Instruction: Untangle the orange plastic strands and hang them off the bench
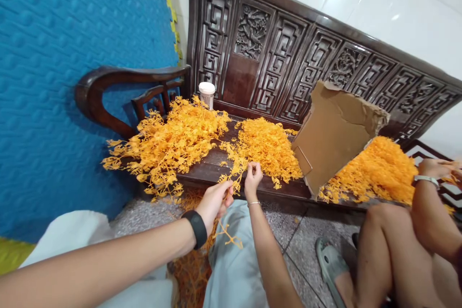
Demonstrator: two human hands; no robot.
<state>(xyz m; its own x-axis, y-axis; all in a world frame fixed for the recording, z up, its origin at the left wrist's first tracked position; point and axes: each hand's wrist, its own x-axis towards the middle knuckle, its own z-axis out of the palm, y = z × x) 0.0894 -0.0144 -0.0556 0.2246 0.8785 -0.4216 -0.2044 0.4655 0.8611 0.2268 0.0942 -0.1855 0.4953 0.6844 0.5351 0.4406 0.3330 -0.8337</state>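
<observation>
Orange plastic sprig (233, 184), thin and branching, held just below centre frame between my left hand (213, 200) and right hand (252, 179), both pinched shut on its stems, a loose strand dangling toward my lap. I judge it featherlight, springy and prone to snag on the heaps on the wooden bench (216, 163); best gripped at the thicker stem junction.

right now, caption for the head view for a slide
Both hands hold an orange plastic sprig beside heaps on a carved wooden bench.
</observation>
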